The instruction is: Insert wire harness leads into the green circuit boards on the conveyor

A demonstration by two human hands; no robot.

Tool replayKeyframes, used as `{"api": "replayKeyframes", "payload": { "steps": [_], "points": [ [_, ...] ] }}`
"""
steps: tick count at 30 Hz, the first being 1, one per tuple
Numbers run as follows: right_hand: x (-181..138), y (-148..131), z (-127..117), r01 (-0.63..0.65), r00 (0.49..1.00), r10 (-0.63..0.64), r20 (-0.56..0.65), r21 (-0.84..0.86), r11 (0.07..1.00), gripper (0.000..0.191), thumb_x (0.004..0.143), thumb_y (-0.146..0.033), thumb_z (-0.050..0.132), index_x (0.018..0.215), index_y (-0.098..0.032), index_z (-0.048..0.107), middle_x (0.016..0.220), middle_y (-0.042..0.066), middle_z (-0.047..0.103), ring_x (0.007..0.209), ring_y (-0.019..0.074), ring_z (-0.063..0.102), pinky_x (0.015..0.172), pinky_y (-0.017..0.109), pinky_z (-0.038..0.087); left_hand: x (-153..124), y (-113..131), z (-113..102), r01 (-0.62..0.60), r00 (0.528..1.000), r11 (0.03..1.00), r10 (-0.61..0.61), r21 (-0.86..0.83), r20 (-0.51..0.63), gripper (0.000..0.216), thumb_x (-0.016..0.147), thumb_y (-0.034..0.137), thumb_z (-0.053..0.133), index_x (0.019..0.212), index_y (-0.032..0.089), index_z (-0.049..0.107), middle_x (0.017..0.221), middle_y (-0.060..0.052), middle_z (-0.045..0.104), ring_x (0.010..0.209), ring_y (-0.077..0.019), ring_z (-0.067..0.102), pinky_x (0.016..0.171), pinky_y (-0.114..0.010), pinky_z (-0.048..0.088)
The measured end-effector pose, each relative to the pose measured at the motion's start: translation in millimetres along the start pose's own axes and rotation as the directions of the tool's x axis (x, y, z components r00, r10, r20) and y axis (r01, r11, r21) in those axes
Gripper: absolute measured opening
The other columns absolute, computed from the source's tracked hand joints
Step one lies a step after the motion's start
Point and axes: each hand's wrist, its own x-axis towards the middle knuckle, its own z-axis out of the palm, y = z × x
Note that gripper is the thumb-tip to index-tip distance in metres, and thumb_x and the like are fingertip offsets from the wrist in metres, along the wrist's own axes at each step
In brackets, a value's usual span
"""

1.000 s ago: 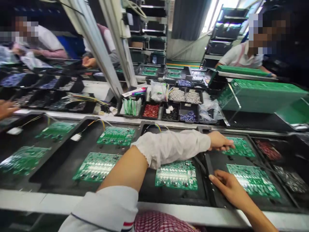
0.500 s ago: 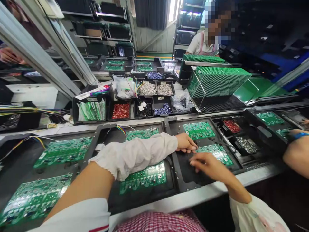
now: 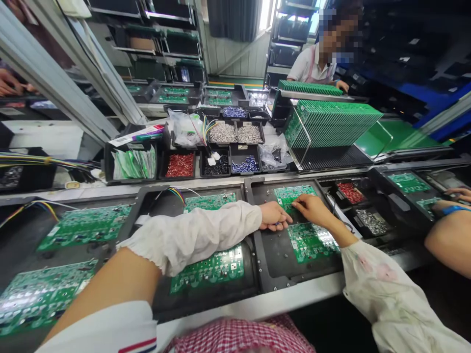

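Observation:
My left hand (image 3: 275,216) is curled over the left side of a black tray (image 3: 270,255), with a bit of blue showing among its fingers, like the small blue components (image 3: 246,164) in a bin behind. Two green circuit boards lie in that tray. My right hand (image 3: 313,209) has thumb and forefinger pinched together above the lower edge of the upper circuit board (image 3: 285,193); whatever is between the tips is too small to make out. Below both hands lies the lower circuit board (image 3: 309,245), fully in sight.
Behind stand bins of red components (image 3: 179,165), black components (image 3: 217,165) and silvery components (image 3: 222,132). A rack of upright green boards (image 3: 336,120) is at the back right. Trays with boards (image 3: 208,272) continue leftward. A co-worker's arm (image 3: 451,240) reaches in from the right.
My right hand has moved up and forward, from beside the lower board to the upper board. My left hand stays near the same spot, its fingers more curled. The view has shifted slightly.

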Motion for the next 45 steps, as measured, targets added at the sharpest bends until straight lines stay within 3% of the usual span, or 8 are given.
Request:
{"api": "replayKeyframes", "payload": {
  "steps": [10,14,19,25,29,33,40,45],
  "points": [
    [7.8,8.5,8.6,0.066,0.995,-0.059,0.078,-0.086,0.994,0.022,0.078,-0.030,0.047,0.068,-0.016,0.060,0.065,0.004,0.060,0.057,0.0141,0.050,0.055,0.026,0.036,0.7,-0.5,-0.1,-0.071,0.997,0.997,0.072,-0.026,0.034,0.016,0.084,0.011,0.037,0.072,0.008,0.047,0.056,-0.005,0.058,0.036,-0.0069,0.046,0.031,-0.018,0.021],
    [10.2,11.2,8.8,0.053,0.996,-0.047,0.082,-0.075,0.996,0.021,0.077,-0.032,0.049,0.067,-0.017,0.060,0.065,0.004,0.059,0.056,0.0137,0.050,0.054,0.025,0.036,0.0,-2.2,1.1,-0.135,0.991,0.990,0.134,-0.045,-0.023,0.008,0.073,0.006,0.055,0.066,0.007,0.053,0.045,0.002,0.050,0.036,-0.0028,0.040,0.033,-0.016,0.023],
    [6.2,10.1,5.8,0.052,0.996,-0.054,0.077,0.029,0.998,0.020,0.076,-0.036,0.053,0.070,-0.019,0.062,0.069,0.003,0.062,0.061,0.0142,0.053,0.057,0.026,0.039,-1.3,-0.4,-1.5,-0.165,0.986,0.974,0.158,-0.157,-0.052,0.023,0.058,0.024,0.072,0.062,0.008,0.056,0.047,0.001,0.051,0.038,-0.0027,0.041,0.032,-0.015,0.019],
    [-10.6,-14.1,-8.5,0.199,0.979,-0.181,-0.095,0.244,0.949,0.019,0.077,-0.037,0.054,0.081,-0.020,0.060,0.080,0.004,0.062,0.077,0.0162,0.055,0.071,0.029,0.042,1.2,3.2,-2.2,-0.145,0.986,0.956,0.119,-0.253,-0.116,0.031,0.072,0.037,0.059,0.065,0.007,0.054,0.052,-0.001,0.050,0.038,-0.0021,0.039,0.031,-0.015,0.017],
    [-2.9,5.4,-9.3,0.190,0.975,-0.185,-0.126,0.034,0.981,0.020,0.080,-0.034,0.050,0.069,-0.020,0.059,0.071,0.004,0.063,0.071,0.0179,0.055,0.071,0.033,0.040,2.0,4.1,-0.5,-0.066,0.987,0.968,0.027,-0.243,-0.158,0.021,0.086,0.021,0.038,0.079,0.007,0.052,0.053,0.000,0.047,0.037,-0.0030,0.038,0.032,-0.015,0.019],
    [5.6,40.8,-4.8,0.162,0.985,-0.170,-0.027,-0.192,0.968,0.015,0.080,-0.027,0.049,0.075,-0.019,0.061,0.076,0.006,0.065,0.076,0.0213,0.054,0.075,0.037,0.038,0.7,5.5,-0.1,-0.037,0.993,0.975,0.011,-0.219,-0.119,0.015,0.085,0.008,0.031,0.088,0.009,0.046,0.053,0.000,0.049,0.035,-0.0041,0.036,0.033,-0.016,0.017],
    [1.9,45.0,-3.3,0.202,0.979,-0.194,0.056,-0.235,0.951,0.018,0.081,-0.023,0.044,0.079,-0.018,0.060,0.078,0.006,0.063,0.079,0.0211,0.052,0.075,0.035,0.037,0.0,5.3,-0.1,-0.084,0.995,0.970,0.071,-0.229,-0.066,0.018,0.089,0.019,0.028,0.077,0.012,0.039,0.057,-0.007,0.058,0.037,-0.0052,0.040,0.032,-0.016,0.016],
    [-0.5,39.2,-6.3,0.216,0.976,-0.215,0.039,-0.308,0.926,0.017,0.081,-0.023,0.044,0.077,-0.019,0.060,0.077,0.006,0.062,0.080,0.0211,0.051,0.079,0.035,0.034,0.4,0.6,-0.8,-0.119,0.992,0.983,0.111,-0.141,-0.063,0.023,0.082,0.029,0.048,0.073,0.008,0.053,0.053,0.001,0.050,0.038,-0.0019,0.036,0.033,-0.015,0.019]
  ]
}}
